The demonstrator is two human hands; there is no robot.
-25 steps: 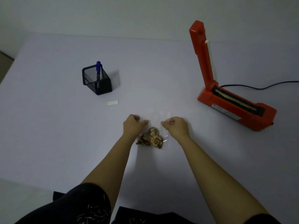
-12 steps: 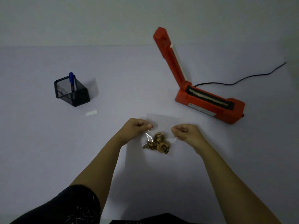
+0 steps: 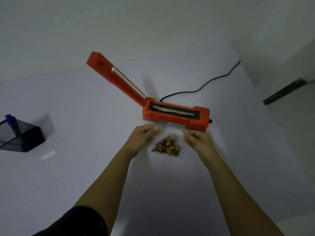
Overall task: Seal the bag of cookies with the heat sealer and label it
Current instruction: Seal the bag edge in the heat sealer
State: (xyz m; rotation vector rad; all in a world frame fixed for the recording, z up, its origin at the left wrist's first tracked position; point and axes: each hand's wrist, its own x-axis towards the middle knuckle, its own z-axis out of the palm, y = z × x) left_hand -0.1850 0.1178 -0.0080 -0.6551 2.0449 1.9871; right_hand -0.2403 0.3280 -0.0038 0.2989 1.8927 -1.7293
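From my feed I see both hands up close to the heat sealer (image 3: 175, 114), much nearer than half a second ago, when a clear stretch of table (image 3: 85, 108) lay between them and its red base. The left hand (image 3: 144, 135) pinches the left top corner of the bag of cookies (image 3: 167, 146) between thumb and curled fingers. The right hand (image 3: 196, 138) pinches the right top corner the same way, so the grip is narrow on both sides, as it was in the earlier pictures.

The bag's clear top edge is stretched between the two hands, just in front of the sealer's front face, and the cookies are bunched at the bottom of the bag, nearer to me. I cannot tell whether the bag's bottom rests on the table or hangs just above it.

The sealer's arm (image 3: 115, 77) stands raised and tilted away to the left, with its white strip showing, and the sealing bar in the base lies uncovered. Its black cord (image 3: 204, 84) runs off to the back right of the table.

The view has swung right since the last picture. The sealer now sits in the middle, while the black mesh pen holder (image 3: 22, 138) with its blue pen (image 3: 11, 120) has slid to the left edge and is partly cut off. The white label (image 3: 49, 154) lies flat on the table just beside the holder, well apart from the hands, as before
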